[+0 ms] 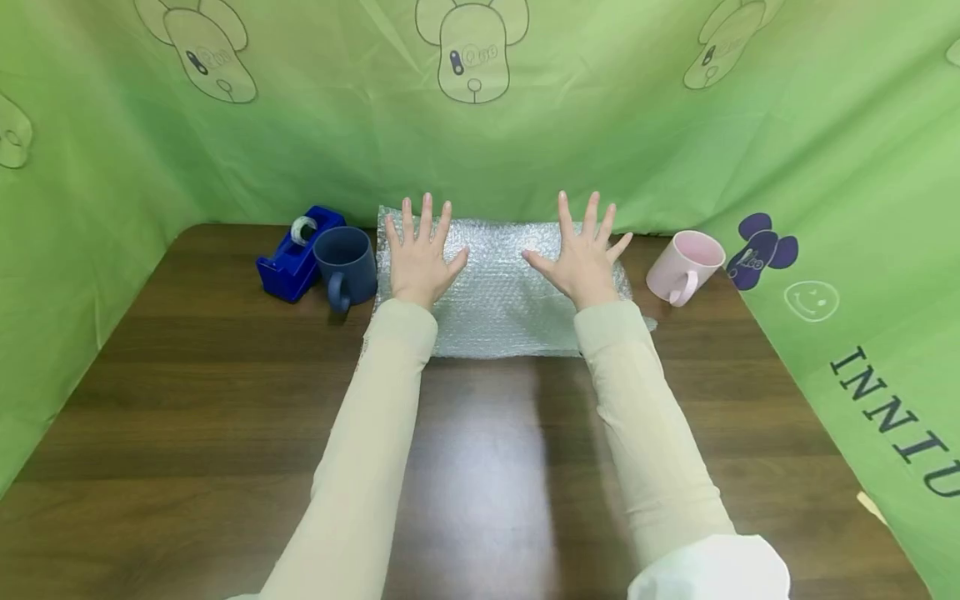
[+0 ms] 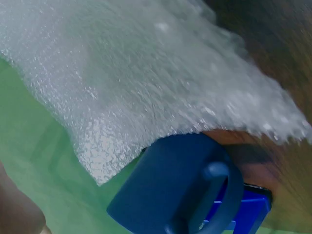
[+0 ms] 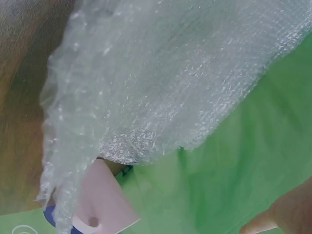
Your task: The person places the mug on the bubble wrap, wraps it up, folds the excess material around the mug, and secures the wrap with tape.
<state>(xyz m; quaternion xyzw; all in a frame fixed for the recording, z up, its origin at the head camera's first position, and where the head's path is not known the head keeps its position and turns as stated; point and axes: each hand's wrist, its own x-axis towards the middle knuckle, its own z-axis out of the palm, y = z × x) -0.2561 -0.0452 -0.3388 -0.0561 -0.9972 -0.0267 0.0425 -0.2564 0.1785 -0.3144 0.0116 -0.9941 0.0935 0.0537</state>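
Observation:
Both hands reach forward over a sheet of clear bubble wrap (image 1: 495, 292) at the back of the table. My left hand (image 1: 420, 262), fingers spread straight, appears over the sheet's left part and grips nothing. Likewise splayed, my right hand (image 1: 585, 262) is over the right part, holding nothing. Just left of the wrap stands a dark blue mug (image 1: 347, 262), its handle toward me. A pink mug (image 1: 686, 265) stands to the right, handle also facing me. In the left wrist view the wrap's edge overlaps the blue mug (image 2: 170, 180).
Beside the blue mug sits a blue tape dispenser (image 1: 296, 254) with a roll of tape in it. A green printed curtain (image 1: 585, 108) hangs along the table's back and sides. Dark wood tabletop (image 1: 480, 467) extends in front of the wrap.

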